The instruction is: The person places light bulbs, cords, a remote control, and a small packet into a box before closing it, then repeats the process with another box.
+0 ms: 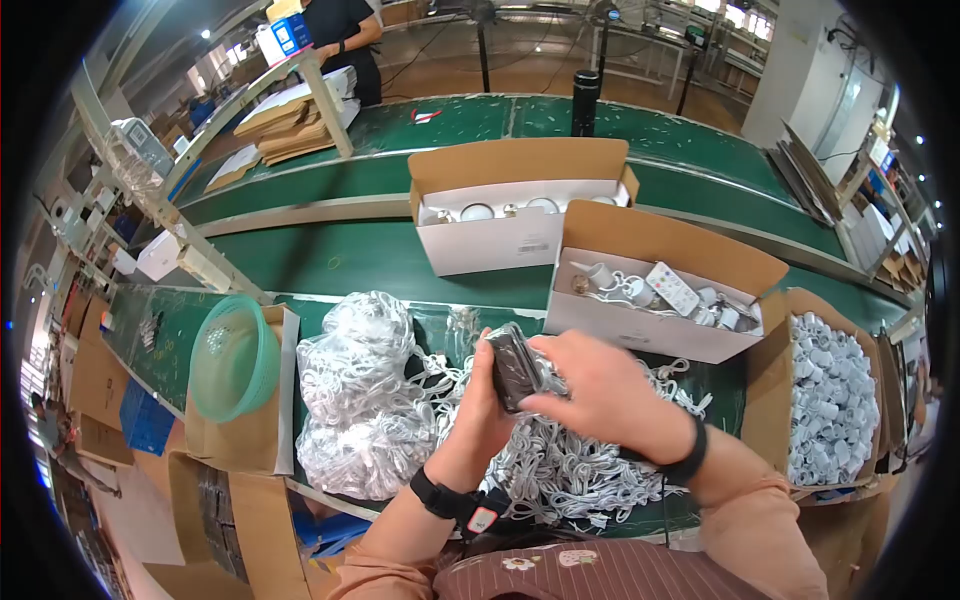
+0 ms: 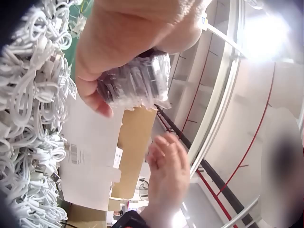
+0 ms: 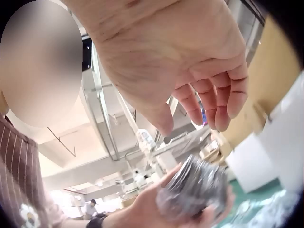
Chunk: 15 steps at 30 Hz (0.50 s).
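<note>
My left hand (image 1: 487, 415) grips a stack of thin dark pieces in clear plastic wrapping (image 1: 515, 368). In the left wrist view, its fingers curl round the wrapped stack (image 2: 137, 80). My right hand (image 1: 610, 385) is just right of the stack in the head view. The right wrist view shows that hand (image 3: 190, 71) apart from the stack (image 3: 197, 187), fingers loosely bent and holding nothing. Below both hands lies a heap of bundled white cables (image 1: 560, 470). Left of it are clear bags (image 1: 360, 400) full of white cables.
Behind my hands stands a white box (image 1: 650, 335) with a remote control (image 1: 672, 289) and small parts. Another white box (image 1: 490, 250) is farther back. A carton of white plastic pieces (image 1: 830, 400) is at right, a green basket (image 1: 235, 358) at left. A person (image 1: 345, 40) stands beyond the bench.
</note>
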Each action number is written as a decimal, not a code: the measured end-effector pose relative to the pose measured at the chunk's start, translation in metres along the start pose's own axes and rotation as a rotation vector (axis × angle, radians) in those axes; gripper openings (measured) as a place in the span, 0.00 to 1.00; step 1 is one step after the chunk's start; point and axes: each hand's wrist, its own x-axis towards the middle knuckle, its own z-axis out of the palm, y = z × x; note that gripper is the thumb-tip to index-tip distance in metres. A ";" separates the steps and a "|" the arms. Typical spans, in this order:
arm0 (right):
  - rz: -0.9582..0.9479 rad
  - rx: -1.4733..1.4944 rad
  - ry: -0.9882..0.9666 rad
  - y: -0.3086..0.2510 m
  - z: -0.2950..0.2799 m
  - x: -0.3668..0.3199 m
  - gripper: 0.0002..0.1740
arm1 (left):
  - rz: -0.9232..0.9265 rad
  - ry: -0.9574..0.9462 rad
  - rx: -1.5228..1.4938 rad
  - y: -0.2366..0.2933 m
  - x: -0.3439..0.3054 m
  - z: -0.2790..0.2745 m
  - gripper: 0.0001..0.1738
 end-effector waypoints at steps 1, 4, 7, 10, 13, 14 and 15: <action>-0.001 -0.028 -0.013 -0.003 0.013 0.002 0.33 | 0.049 0.042 0.027 -0.005 -0.003 0.009 0.27; 0.039 -0.018 0.019 -0.012 0.023 0.001 0.31 | 0.074 -0.047 0.026 -0.006 -0.011 0.009 0.30; 0.084 0.101 0.062 -0.010 0.023 -0.006 0.26 | 0.054 -0.150 -0.024 0.004 -0.021 0.004 0.37; 0.071 0.203 0.050 -0.011 0.019 -0.008 0.19 | 0.024 -0.224 -0.041 0.001 -0.024 -0.008 0.38; 0.167 0.249 0.060 -0.005 -0.005 -0.006 0.14 | -0.006 -0.206 -0.166 0.002 -0.026 -0.029 0.37; 0.200 0.210 0.101 -0.001 -0.012 -0.004 0.12 | -0.022 -0.142 -0.068 0.009 -0.033 -0.034 0.37; 0.032 0.206 0.272 0.016 -0.013 0.001 0.13 | -0.035 -0.075 0.030 0.017 -0.041 -0.037 0.37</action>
